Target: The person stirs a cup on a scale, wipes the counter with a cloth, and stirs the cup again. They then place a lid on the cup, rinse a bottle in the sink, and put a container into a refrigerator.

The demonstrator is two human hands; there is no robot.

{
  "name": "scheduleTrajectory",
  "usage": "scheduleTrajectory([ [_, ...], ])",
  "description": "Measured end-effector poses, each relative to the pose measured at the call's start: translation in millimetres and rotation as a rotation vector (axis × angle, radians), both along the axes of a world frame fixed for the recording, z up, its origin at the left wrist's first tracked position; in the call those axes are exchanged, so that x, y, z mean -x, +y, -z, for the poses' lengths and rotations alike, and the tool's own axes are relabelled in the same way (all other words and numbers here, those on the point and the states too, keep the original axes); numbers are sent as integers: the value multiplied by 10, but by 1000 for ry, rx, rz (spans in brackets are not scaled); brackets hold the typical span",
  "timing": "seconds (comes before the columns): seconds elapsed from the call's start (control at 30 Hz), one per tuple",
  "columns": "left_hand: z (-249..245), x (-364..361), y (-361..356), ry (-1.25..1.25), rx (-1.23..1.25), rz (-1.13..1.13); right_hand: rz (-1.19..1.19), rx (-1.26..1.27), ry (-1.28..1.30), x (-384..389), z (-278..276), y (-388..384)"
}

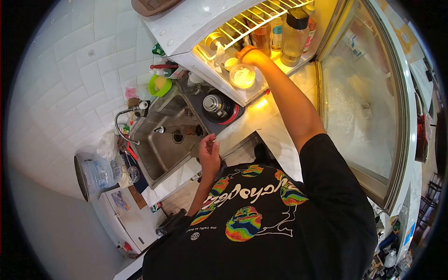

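My right hand (252,56) reaches into a lit glass-door fridge, below its wire rack (254,21). Its fingers are bent closed among the containers, and what they hold, if anything, is hidden. Closest to it are a round clear container (242,76) glowing in the yellow light, a small light-lidded jar (230,63) and several bottles. One is a tall clear bottle with a black cap (295,39). My left hand (209,151) hangs near the front edge of the sink, fingers loosely curled and apart, with nothing visible in it.
The fridge's glass door (359,102) stands swung out on the right. To the left is a steel sink (161,154) with a curved faucet (120,122). A steel-topped flask (214,105) stands between sink and fridge. A green bowl (160,86) and a large water bottle (97,176) are farther left.
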State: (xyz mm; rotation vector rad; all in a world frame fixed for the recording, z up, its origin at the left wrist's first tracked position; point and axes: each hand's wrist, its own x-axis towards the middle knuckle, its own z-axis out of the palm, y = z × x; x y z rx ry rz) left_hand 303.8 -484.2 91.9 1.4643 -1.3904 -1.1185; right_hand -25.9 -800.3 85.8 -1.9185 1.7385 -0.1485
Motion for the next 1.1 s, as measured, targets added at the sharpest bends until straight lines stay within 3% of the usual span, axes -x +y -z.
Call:
scheduleTrajectory([
  [0.07, -6, 10, -4, 11, 4, -4, 138, -4, -31, 19, -40, 34],
  [0.13, -11, 1, -28, 16, 8, -8, 437, 35, -125, 14, -494, 391],
  [0.23, -15, -13, -24, 4, -7, -9, 609, 246, -168, 25, -940, 769],
  [0.47, 1, 68, -89, 19, 20, 37, 670, 501, -125, -91, -987, 801],
  [0.57, -50, 59, -90, -8, -24, 32, 685, 685, -142, -160, -915, 757],
  [0.6, -58, 47, -81, -25, -49, 31, 654, 877, -137, -174, -890, 758],
  [1.0, 31, -11, -70, -11, -72, 23, 519, 772, -84, -200, -787, 299],
  [1.1, 33, -17, -76, 1, -69, 12, 536, 636, -55, -189, -922, 234],
])
